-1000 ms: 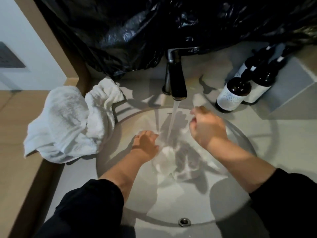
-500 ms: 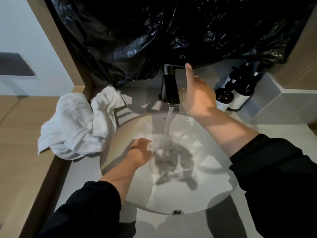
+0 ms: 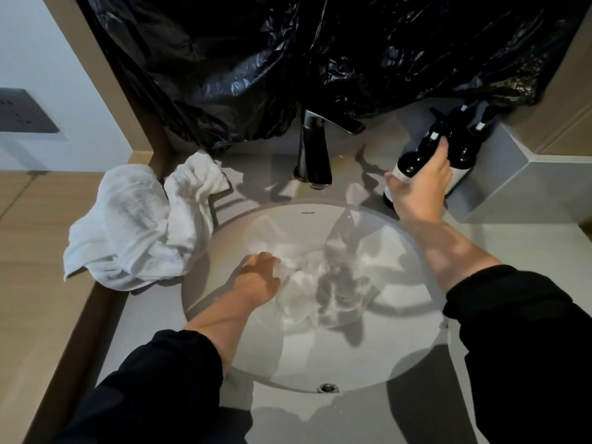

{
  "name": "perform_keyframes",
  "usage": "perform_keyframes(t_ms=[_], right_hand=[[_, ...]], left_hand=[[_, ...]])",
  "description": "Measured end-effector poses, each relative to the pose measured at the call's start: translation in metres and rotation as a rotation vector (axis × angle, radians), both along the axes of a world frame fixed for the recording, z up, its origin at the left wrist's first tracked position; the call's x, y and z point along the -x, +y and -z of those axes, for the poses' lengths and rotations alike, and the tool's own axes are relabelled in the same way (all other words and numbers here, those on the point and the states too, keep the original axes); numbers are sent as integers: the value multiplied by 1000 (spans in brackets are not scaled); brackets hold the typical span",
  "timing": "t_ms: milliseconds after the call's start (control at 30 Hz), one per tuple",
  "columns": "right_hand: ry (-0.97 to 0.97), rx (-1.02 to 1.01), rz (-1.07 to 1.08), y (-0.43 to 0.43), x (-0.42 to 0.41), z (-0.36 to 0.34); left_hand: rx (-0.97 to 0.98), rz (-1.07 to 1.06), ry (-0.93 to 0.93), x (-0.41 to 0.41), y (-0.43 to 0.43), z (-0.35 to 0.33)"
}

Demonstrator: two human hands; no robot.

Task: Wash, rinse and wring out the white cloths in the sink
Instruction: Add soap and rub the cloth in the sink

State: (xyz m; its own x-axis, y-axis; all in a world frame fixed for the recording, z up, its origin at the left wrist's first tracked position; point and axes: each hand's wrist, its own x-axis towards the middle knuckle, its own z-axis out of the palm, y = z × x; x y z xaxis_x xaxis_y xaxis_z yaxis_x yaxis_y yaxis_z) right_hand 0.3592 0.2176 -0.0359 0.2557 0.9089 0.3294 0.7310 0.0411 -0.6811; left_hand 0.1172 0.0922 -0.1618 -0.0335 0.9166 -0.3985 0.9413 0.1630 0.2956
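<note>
Wet white cloth (image 3: pixel 307 283) bunched in the water of the sink (image 3: pixel 368 373), left hand (image 3: pixel 258 278) gripping its left edge with curled fingers, right hand (image 3: pixel 416 190) wrapped round a dark bottle (image 3: pixel 411 163) on the counter (image 3: pixel 528 245) behind the basin, heaped white cloths (image 3: pixel 134 225) on the counter's left edge, faucet (image 3: pixel 314 155) behind the basin.
</note>
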Motion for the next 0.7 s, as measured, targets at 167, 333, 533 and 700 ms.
perform_keyframes(t_ms=[167,333,533,700], right_hand=[[24,50,8,23,-4,-16],[127,55,-17,-33,-7,-26],[400,364,-155,-127,23,27],[470,643,-205,-152,21,47]], left_hand=[[-11,5,25,0,1,1],[-255,-15,-214,-20,-9,-13],[97,-111,-804,-69,-43,-53],[203,-223,-822,-80,-65,-49]])
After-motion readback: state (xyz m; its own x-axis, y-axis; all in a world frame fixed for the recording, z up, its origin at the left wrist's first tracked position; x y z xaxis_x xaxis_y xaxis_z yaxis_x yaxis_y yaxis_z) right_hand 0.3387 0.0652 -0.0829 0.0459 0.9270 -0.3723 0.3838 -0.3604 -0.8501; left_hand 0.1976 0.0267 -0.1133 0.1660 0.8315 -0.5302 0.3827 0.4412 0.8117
